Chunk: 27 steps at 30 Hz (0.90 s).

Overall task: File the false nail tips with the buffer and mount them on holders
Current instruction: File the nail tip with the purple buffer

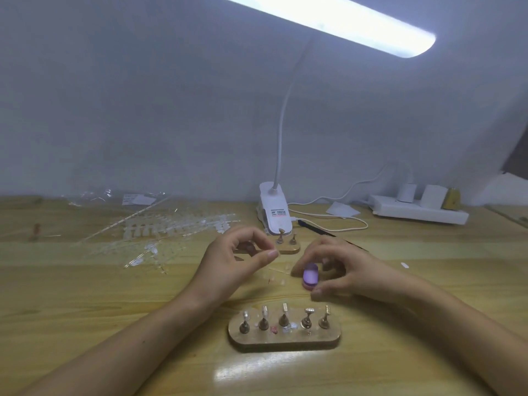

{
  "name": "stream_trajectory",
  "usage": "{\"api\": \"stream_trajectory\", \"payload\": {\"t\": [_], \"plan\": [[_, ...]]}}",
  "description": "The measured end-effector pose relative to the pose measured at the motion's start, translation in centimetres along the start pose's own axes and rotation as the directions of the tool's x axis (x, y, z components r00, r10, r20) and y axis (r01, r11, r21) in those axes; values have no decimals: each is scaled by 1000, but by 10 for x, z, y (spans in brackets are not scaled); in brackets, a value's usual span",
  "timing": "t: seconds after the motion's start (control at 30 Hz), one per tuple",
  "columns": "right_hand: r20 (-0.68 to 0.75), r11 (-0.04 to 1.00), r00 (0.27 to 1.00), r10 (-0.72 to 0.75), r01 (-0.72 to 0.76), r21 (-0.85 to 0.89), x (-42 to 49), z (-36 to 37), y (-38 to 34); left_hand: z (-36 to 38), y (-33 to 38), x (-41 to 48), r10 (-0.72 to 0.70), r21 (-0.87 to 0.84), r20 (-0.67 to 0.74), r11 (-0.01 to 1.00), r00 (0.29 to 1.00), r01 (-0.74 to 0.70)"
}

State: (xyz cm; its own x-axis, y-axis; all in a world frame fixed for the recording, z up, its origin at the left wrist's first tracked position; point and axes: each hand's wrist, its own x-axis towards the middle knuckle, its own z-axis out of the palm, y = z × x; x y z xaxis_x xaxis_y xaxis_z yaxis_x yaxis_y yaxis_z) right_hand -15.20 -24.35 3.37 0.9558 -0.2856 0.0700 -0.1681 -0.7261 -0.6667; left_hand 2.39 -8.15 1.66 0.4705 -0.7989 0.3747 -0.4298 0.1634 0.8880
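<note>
A white clip lamp (275, 208) stands on the wooden desk (85, 295) near a power strip (420, 212).

Two hands are in view, one left hand (237, 261) and one right hand (343, 270). There is one purple buffer (310, 277). Of two wooden bases, the near base (285, 340) carries five holders (283, 320) and the far base (290, 249) shows two far holders (281, 238). One clip lamp (275, 208) and one power strip (420, 212) stand far right. The nail tips (171, 227) far left are too many to count.

Free over bare worktop (85, 310) at near left and far right. Blocked centre front by near holder stand (285, 340), five upright pegs, between the forearms. Only a narrow gap between left hand (231, 261) and right hand (351, 270), partly taken by buffer (310, 277). Cluttered far left by nail-tip strips (171, 230). Closed behind by far holder stand (288, 248), lamp clamp (275, 208), cable (343, 224), power strip (420, 212); overhead by lamp head (343, 18).
</note>
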Motion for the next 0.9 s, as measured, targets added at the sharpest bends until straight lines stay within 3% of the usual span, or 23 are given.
{"api": "stream_trajectory", "payload": {"t": [0.23, 0.4, 0.53, 0.7, 0.8, 0.9], "plan": [[-254, 990, 963, -90, 115, 84, 6, 11, -14, 3, 2, 2, 48, 3, 53, 999, 997, -48], [-251, 945, 967, -48, 126, 302, 12, 33, -22, 4, -1, 2, 85, 62, 84, 994, 993, -90], [-307, 752, 943, 129, 109, 650, 8, 35, -23, 2, -2, 3, 93, 49, 71, 994, 993, -96], [-207, 705, 975, 80, 91, 704, 7, 42, -26, 4, -1, 3, 122, 37, 58, 992, 991, -124], [-286, 661, 939, 190, 93, 745, 10, 41, -25, 2, 1, 2, 185, 71, 50, 980, 981, -188], [-197, 697, 967, 163, 28, 717, 9, 41, -26, 3, 1, 1, 205, 80, 35, 975, 978, -207]]}}
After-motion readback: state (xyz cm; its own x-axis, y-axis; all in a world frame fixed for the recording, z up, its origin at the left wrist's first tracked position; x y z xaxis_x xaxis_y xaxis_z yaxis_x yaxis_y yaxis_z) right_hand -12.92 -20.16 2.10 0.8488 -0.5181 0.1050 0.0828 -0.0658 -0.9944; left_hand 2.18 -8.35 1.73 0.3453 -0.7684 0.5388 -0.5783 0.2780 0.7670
